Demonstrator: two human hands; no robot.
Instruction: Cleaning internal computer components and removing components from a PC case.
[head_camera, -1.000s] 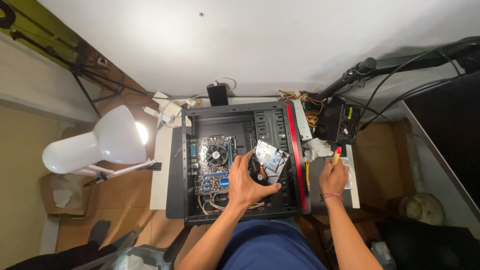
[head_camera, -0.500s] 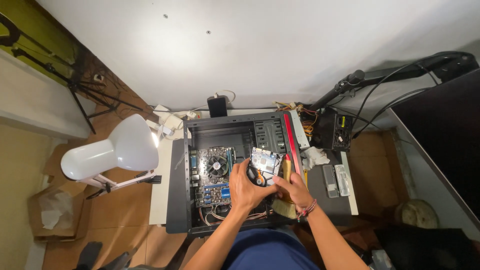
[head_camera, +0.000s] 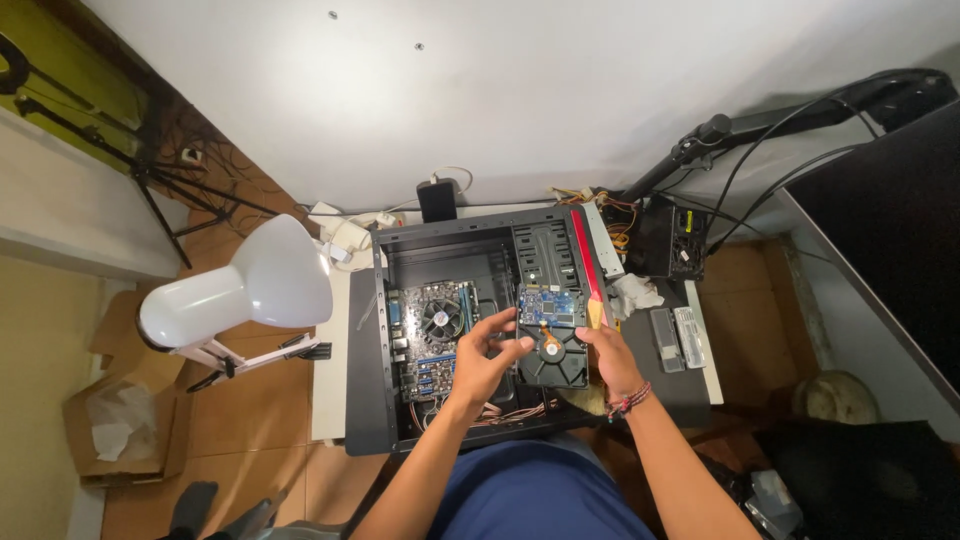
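Here, the left hand (head_camera: 480, 365) has its fingers (head_camera: 497, 322) spread and curled, and they hold nothing. They float over the open case (head_camera: 365, 400), just by the left edge of the drive (head_camera: 553, 335). From these fingers, the drive lies at about 3 o'clock, very near, maybe just touching; it is hard to tell.

The right hand (head_camera: 610, 358) is on the other side of the drive. Its fingers pinch a thin yellow-handled tool (head_camera: 596, 315), which points up toward 12 o'clock along the red strip (head_camera: 583, 255) on the case. From this hand, the drive lies at 9 o'clock, just beside it. Both hands are about as near to it.

The drive sits in the right part of the case. Its long side runs from 12 to 6 o'clock, with the green board end at 12.

At 9 o'clock from the drive is a fan (head_camera: 440, 320) on the main board. Outside the case, a white lamp (head_camera: 240, 290) stands at 9 o'clock, and a grey box (head_camera: 664, 340) lies on the desk (head_camera: 328, 400) at 3 o'clock.
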